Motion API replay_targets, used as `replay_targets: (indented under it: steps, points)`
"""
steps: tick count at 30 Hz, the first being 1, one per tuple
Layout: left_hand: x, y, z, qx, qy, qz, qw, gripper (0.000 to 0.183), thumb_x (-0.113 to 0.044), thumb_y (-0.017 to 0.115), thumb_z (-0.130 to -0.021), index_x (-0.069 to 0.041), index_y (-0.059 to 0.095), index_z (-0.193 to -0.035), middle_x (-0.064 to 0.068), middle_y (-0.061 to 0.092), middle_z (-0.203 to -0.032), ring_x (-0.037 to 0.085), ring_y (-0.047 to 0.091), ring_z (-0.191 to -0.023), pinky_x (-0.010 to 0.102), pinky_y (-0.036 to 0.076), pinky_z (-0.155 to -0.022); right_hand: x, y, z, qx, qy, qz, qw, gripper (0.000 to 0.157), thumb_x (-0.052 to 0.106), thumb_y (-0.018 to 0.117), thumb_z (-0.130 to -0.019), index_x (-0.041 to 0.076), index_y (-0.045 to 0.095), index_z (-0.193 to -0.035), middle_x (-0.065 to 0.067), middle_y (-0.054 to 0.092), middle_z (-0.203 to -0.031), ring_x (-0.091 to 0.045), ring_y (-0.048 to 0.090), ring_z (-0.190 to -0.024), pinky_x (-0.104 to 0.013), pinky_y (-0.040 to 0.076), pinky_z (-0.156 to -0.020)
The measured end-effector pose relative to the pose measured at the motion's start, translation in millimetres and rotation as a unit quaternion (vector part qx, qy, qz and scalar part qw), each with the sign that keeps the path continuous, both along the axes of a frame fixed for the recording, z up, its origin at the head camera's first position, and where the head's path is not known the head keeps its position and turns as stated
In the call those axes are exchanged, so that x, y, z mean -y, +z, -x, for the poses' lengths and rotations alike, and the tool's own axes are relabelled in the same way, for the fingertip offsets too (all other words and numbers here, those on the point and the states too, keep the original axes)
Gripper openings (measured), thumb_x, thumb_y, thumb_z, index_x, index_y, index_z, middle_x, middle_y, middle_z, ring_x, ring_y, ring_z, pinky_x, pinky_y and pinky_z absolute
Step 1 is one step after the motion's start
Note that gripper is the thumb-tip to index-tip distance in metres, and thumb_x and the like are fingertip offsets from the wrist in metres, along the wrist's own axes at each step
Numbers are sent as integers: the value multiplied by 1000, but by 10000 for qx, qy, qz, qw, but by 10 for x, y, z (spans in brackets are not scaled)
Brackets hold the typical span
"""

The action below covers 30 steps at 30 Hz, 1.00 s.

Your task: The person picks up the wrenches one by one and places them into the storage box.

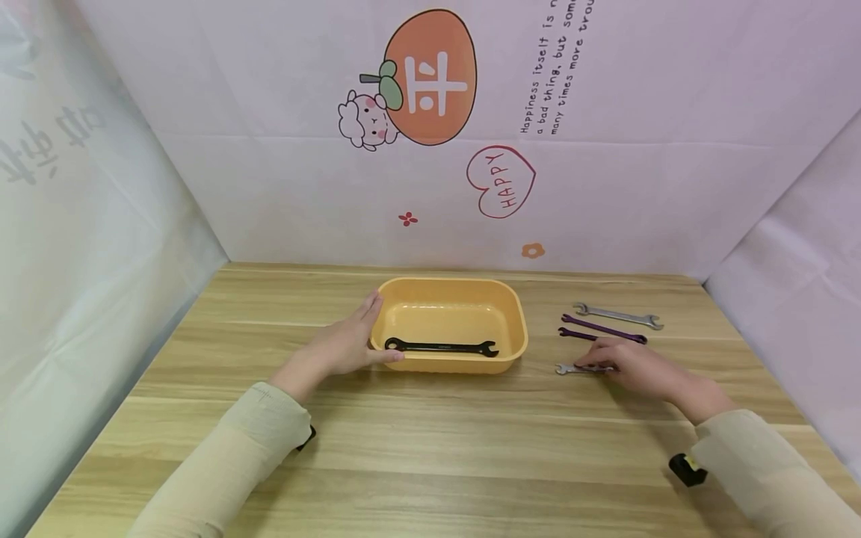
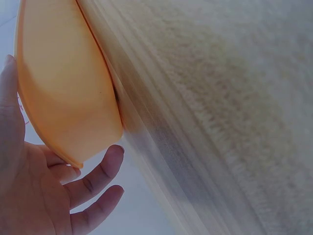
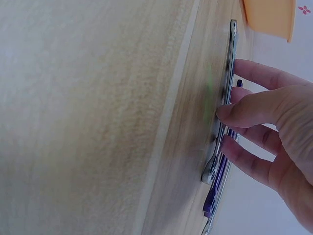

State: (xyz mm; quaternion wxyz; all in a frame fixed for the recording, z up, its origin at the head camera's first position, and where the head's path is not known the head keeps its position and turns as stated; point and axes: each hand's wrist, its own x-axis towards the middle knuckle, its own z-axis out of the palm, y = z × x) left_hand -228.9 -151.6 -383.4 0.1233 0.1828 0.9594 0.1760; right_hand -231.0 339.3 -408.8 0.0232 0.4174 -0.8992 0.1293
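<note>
My left hand (image 1: 346, 342) grips the front left corner of a yellow plastic basin (image 1: 457, 366), thumb along the front rim and fingers round the left side. In the left wrist view, two fingers (image 2: 100, 178) stand off its wall. A black combination wrench (image 1: 440, 347) lies inside, along the front. To the right, my right hand (image 1: 639, 368) pinches a small silver wrench (image 1: 568, 369) by its middle, low over the table. In the right wrist view, thumb and fingertips meet at the shaft of this silver wrench (image 3: 230, 63).
Behind the right hand lie two purple wrenches (image 1: 605, 328), one partly covered by the hand. Farther back is a larger silver open-end wrench (image 1: 619, 315). The wooden table (image 1: 430, 456) meets a printed white backdrop (image 1: 303, 202), with white sheets at both sides.
</note>
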Motion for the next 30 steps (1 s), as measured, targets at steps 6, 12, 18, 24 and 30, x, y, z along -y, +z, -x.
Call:
replay_targets:
  steps: [6, 12, 18, 24, 30]
  points:
    - [-3, 4, 2, 13, 17, 17, 10000, 120, -74, 63, -88, -7, 0, -165, 6, -9, -171, 37, 67, -109, 33, 53, -65, 1, 10, -2, 160, -129, -129, 9997, 42, -20, 73, -77, 5, 80, -109, 1, 69, -99, -19, 66, -92, -39, 58, -77]
    - [-4, 4, 5, -9, -9, 34, 10000, 119, -73, 62, -88, -6, 0, -165, 8, -7, -171, 40, 64, -117, 37, 55, -73, 0, 14, 10, 340, -258, -253, 9988, 43, -19, 74, -77, 5, 79, -112, 0, 70, -102, -21, 67, -94, -39, 58, -79]
    - [-5, 10, -3, -29, 16, 43, 10000, 119, -74, 63, -88, -6, 1, -165, 8, -6, -172, 41, 63, -119, 33, 53, -65, -5, 10, 22, 462, -323, -265, 9981, 46, -19, 74, -74, 5, 79, -113, 1, 70, -101, -16, 64, -90, -35, 57, -75]
    - [-8, 15, -6, -52, -2, 47, 10000, 118, -72, 63, -89, -5, 2, -165, 9, -6, -172, 40, 62, -120, 36, 55, -72, -8, 4, 26, 500, -357, -243, 9978, 49, -19, 70, -71, 6, 79, -113, 3, 69, -99, -10, 60, -86, -31, 54, -71]
    - [-8, 6, -8, -39, 8, 16, 10000, 118, -71, 64, -89, -5, 2, -165, 9, -6, -172, 37, 67, -110, 34, 54, -67, -8, 5, 20, 503, -351, -218, 9979, 50, -19, 69, -70, 6, 79, -112, 6, 67, -98, -8, 57, -84, -29, 53, -69]
